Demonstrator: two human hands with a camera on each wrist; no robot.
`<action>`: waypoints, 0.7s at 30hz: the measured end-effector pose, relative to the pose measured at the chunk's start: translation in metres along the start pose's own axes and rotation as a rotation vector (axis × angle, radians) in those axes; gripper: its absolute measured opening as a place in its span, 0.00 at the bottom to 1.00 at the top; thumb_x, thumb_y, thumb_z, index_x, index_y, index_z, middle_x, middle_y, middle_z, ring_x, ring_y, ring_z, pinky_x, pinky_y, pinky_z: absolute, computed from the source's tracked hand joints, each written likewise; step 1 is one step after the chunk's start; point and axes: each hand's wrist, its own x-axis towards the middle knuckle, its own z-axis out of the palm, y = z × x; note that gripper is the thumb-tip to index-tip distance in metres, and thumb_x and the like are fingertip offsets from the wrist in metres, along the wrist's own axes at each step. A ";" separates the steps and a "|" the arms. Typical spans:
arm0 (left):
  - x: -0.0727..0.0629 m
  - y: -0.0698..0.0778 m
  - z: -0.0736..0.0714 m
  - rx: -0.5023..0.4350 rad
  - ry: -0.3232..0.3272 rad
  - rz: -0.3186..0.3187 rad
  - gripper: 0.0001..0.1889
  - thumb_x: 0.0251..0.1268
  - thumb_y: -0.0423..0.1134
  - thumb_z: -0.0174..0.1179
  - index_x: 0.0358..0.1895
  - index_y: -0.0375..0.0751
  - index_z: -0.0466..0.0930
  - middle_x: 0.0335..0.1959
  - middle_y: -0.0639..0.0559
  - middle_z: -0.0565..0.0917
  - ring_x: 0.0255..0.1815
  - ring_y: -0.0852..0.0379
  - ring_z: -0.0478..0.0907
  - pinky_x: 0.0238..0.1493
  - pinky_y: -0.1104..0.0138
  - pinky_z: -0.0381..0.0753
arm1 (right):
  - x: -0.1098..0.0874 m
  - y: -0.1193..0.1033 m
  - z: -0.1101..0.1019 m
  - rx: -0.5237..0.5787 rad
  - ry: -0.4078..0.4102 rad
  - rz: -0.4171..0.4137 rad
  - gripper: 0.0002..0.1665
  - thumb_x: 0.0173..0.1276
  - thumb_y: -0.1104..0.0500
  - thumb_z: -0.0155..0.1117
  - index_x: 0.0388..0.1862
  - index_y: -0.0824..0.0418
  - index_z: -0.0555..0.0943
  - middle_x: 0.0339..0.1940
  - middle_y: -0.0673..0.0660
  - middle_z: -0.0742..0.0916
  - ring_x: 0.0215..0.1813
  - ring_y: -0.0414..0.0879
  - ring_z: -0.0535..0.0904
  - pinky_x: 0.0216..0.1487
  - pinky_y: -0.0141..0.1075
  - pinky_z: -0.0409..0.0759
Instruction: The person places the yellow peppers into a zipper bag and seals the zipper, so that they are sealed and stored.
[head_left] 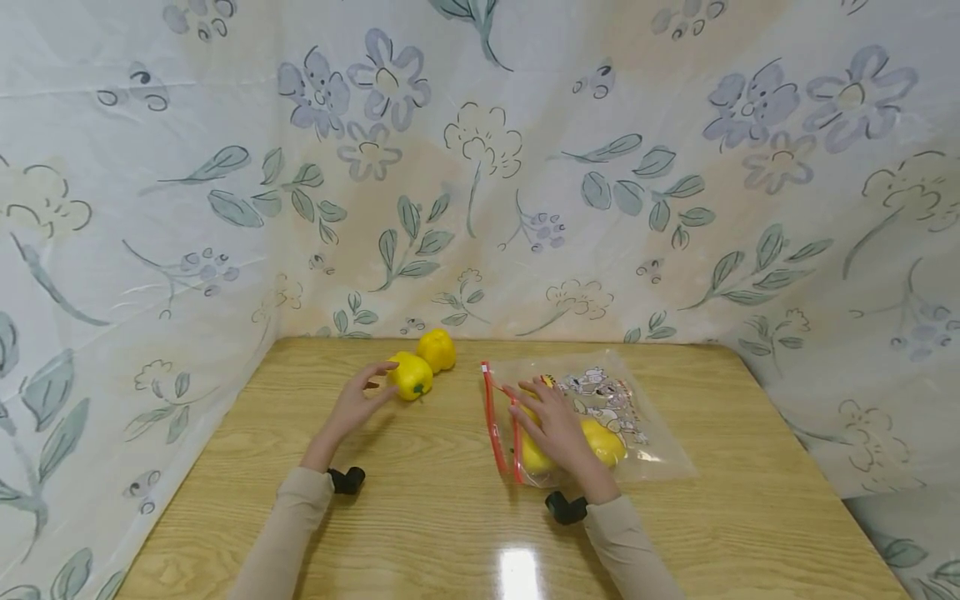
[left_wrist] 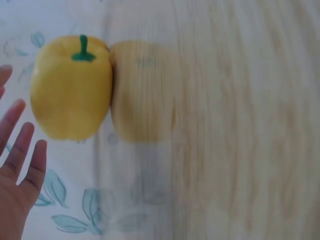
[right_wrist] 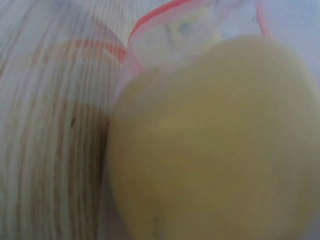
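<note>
Two yellow bell peppers lie close together toward the back left of the table: a nearer bell pepper [head_left: 411, 379] and a farther bell pepper [head_left: 438, 348]. My left hand [head_left: 358, 406] is at the left side of the nearer one, thumb and fingers spread apart. In the left wrist view, fingers [left_wrist: 19, 150] stand apart beside a yellow bell pepper [left_wrist: 72, 95] with a green stem. My right hand [head_left: 553, 421] rests over a clear zip bag [head_left: 660, 450] with a red-edged mouth. Inside the bag are yellow peppers [head_left: 602, 442]; one fills much of the right wrist view.
The wooden table [head_left: 420, 517] carries a bright glare spot near its front. A floral cloth [head_left: 480, 275] rises behind the table and along both sides. Black wrist cameras [head_left: 567, 507] sit on both wrists. The bag's mouth faces left, toward the loose peppers.
</note>
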 end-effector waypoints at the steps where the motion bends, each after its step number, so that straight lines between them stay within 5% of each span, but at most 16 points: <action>1: 0.001 -0.002 -0.001 0.003 0.000 -0.003 0.21 0.62 0.31 0.58 0.57 0.28 0.70 0.58 0.31 0.72 0.57 0.32 0.66 0.53 0.41 0.70 | 0.000 0.000 0.000 0.000 0.001 -0.002 0.23 0.71 0.44 0.50 0.63 0.45 0.73 0.61 0.57 0.77 0.69 0.58 0.62 0.69 0.58 0.53; 6: 0.006 -0.016 -0.006 -0.033 -0.020 -0.020 0.21 0.62 0.30 0.58 0.58 0.27 0.70 0.59 0.30 0.70 0.61 0.31 0.62 0.58 0.39 0.64 | 0.000 0.001 0.002 -0.001 0.010 -0.016 0.23 0.71 0.45 0.50 0.63 0.45 0.72 0.61 0.58 0.77 0.69 0.57 0.62 0.69 0.58 0.53; 14: 0.018 -0.063 -0.002 -0.073 -0.048 -0.092 0.24 0.62 0.36 0.60 0.61 0.37 0.69 0.63 0.38 0.68 0.65 0.36 0.59 0.61 0.39 0.61 | -0.001 0.002 0.004 0.000 0.041 -0.040 0.23 0.71 0.46 0.51 0.63 0.46 0.73 0.60 0.59 0.78 0.68 0.60 0.63 0.68 0.60 0.54; 21: 0.026 -0.075 -0.003 -0.107 -0.098 -0.146 0.28 0.60 0.38 0.62 0.64 0.38 0.66 0.65 0.39 0.65 0.67 0.35 0.58 0.64 0.40 0.58 | 0.000 0.002 0.004 0.004 0.040 -0.040 0.23 0.70 0.47 0.52 0.63 0.46 0.73 0.60 0.58 0.78 0.68 0.60 0.64 0.68 0.60 0.53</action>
